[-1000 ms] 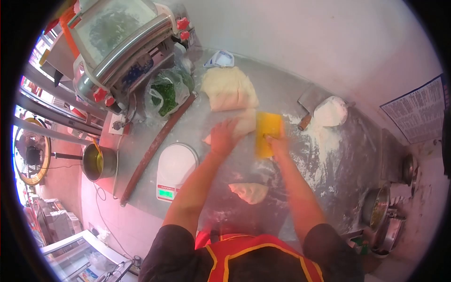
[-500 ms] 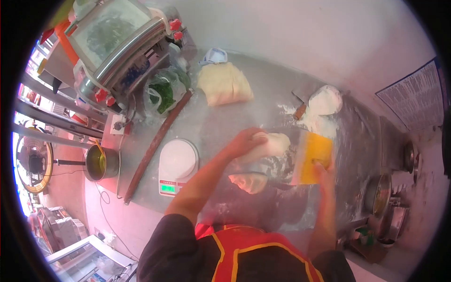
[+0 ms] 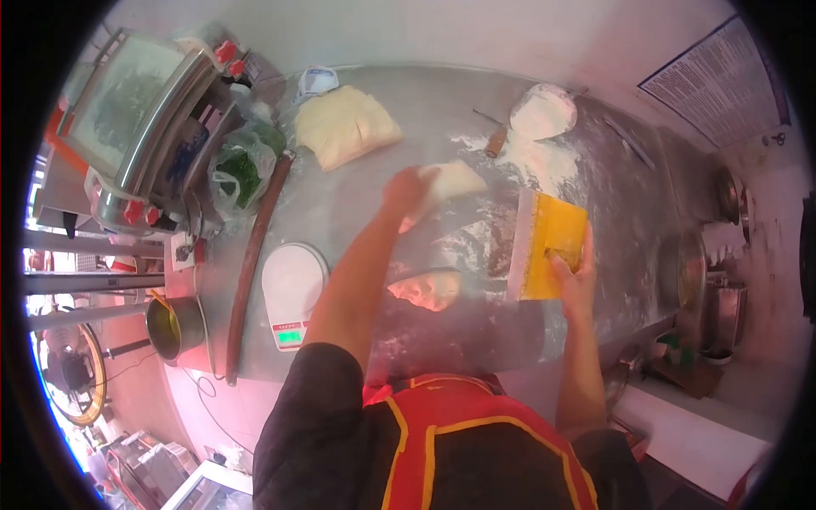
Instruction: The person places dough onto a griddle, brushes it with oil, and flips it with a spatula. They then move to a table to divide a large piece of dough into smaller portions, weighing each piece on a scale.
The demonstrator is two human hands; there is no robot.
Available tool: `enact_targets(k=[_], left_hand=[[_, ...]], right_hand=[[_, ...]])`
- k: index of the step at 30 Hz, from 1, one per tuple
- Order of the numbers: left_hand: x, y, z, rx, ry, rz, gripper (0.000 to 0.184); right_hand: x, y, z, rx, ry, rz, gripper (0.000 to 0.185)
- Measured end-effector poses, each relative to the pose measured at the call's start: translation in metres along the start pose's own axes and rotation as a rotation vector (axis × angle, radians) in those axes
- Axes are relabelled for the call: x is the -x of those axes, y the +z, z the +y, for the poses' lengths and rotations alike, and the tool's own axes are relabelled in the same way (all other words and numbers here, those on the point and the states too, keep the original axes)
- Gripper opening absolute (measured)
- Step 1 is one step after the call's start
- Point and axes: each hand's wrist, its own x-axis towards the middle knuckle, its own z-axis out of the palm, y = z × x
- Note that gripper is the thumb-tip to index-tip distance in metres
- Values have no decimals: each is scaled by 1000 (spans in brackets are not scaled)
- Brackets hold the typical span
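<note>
My left hand (image 3: 410, 194) is closed over the near-left end of an elongated dough piece (image 3: 456, 182) on the grey table. A yellow scraper (image 3: 544, 246) with a pale blade edge is gripped in my right hand (image 3: 575, 276), thumb on its face, at the right of the dough. Between my forearms lies a smaller dough piece (image 3: 427, 290), touched by neither hand. The large dough block (image 3: 345, 127) rests farther back on the left, apart from the piece under my left hand.
A white scale (image 3: 293, 285) and a long brown rod (image 3: 259, 263) are on the left, beside a bag of greens (image 3: 240, 177). Flour (image 3: 542, 113) is heaped at the back right, near a wooden-handled tool (image 3: 495, 142). A machine (image 3: 140, 119) stands at the back left.
The dough piece came away from the large block's side with my left hand, toward me, then slid back slightly. My right hand has carried the scraper rightward. The camera view has turned.
</note>
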Motion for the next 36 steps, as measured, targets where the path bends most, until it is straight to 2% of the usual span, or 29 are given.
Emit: enact_targets(k=[3,5,7,10,13,16,19,22,24,25,27,28,30,32,35,36], left_hand=[[11,7,3,-169,92,163,41],[39,51,-2,-454,374,363,41],[75,74,0,-284,818,376,52],[93,78,27,-30,576,221,67],[93,90,32,-421,521,439,75],[97,94,38,-602,403,71,75],[60,71,25,-363,433,-104,71],[57,17,41,-487,442,-148,65],[60,8,13,-338,566,-78,62],[66,3,1,-261,626,-35,61],[96,-8,-20,-279,623,121,62],[117,-11,-25,-289,627,194,63],[169,-9,-28,-11,368,-140,65],[201,36,-53,-150,498,-13,62],[213,73,-48,-428,557,253,54],[212,76,-46,-352,506,203,51]], right_hand=[[8,-11,4,-20,-55,16,75],[15,-16,2,-49,-4,31,75],[20,-23,4,-72,6,36,75],[27,-30,11,-74,-32,57,75],[35,-35,7,-24,-30,96,75],[38,-32,5,-12,-19,103,75],[47,-25,-2,-15,-13,84,75],[49,-17,0,38,-81,40,73],[53,-9,11,128,-153,-11,72],[62,-1,5,252,-106,-52,71],[78,18,-12,498,-30,-126,70],[84,24,-10,494,-42,-145,69],[94,34,-5,489,-65,-181,68],[99,40,1,508,-91,-218,68],[100,47,15,579,-209,-182,70],[99,49,18,605,-264,-165,70]])
